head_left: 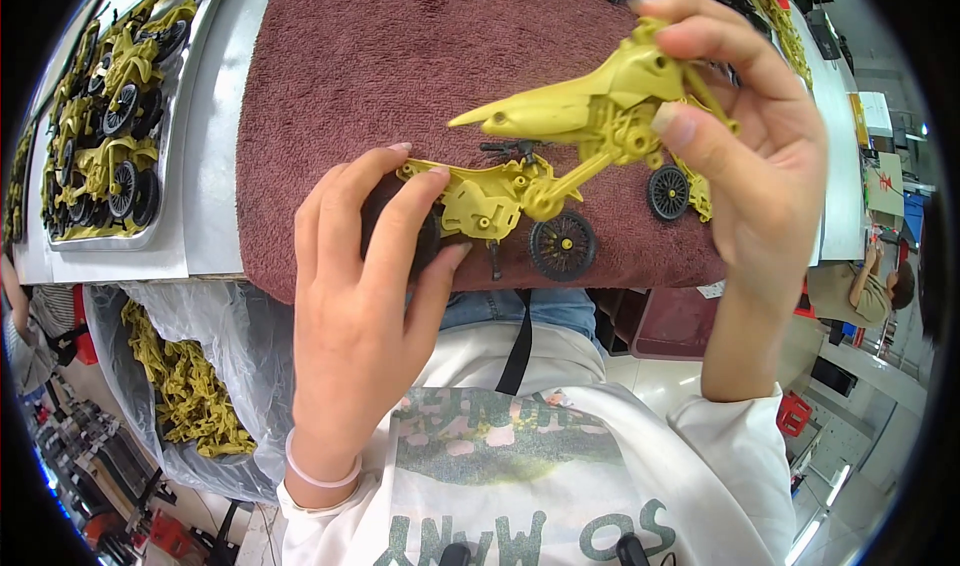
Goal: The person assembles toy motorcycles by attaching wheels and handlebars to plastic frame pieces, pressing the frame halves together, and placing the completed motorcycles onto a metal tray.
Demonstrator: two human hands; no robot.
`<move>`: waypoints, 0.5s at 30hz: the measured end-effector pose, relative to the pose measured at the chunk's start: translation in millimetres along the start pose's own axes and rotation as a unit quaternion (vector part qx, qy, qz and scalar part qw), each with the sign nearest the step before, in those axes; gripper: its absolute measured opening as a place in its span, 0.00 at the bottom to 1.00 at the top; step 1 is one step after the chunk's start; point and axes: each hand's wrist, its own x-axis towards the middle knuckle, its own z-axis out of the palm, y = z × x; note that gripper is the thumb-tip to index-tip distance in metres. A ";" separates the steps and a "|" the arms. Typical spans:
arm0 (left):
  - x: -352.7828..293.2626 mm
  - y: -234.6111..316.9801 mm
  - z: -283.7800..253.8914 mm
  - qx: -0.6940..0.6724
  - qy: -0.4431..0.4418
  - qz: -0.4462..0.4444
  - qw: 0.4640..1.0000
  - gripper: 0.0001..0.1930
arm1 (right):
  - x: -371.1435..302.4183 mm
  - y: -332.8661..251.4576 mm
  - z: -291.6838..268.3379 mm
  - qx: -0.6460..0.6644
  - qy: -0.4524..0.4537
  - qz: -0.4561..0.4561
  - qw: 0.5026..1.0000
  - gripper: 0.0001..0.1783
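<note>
My right hand [755, 131] is raised over the right of the towel, its thumb and fingers closed on a yellow plastic toy motorcycle body shell [590, 91] with a long pointed end. Lower and to the left, my left hand [350, 236] grips a second yellow toy motorcycle piece [480, 208] at its left end, beside a dark wheel partly hidden by the fingers. An arm of the right-hand shell overlaps this piece in the view; whether they touch I cannot tell. A black spoked wheel [563, 246] and a black handlebar [512, 149] show near the lower piece.
A brown-red towel [350, 56] covers the table. Another black wheel [668, 193] with yellow parts lies at its right. On the left stands a tray [155, 228] of toy motorcycles with wheels. Below it, a plastic-lined bin [225, 311] holds yellow parts. Another person [860, 291] is far right.
</note>
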 end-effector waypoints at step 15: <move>15.3 -3.9 -11.3 -0.043 0.003 0.092 0.995 0.27 | -37.5 18.2 65.6 -0.015 0.033 -0.069 0.997 0.18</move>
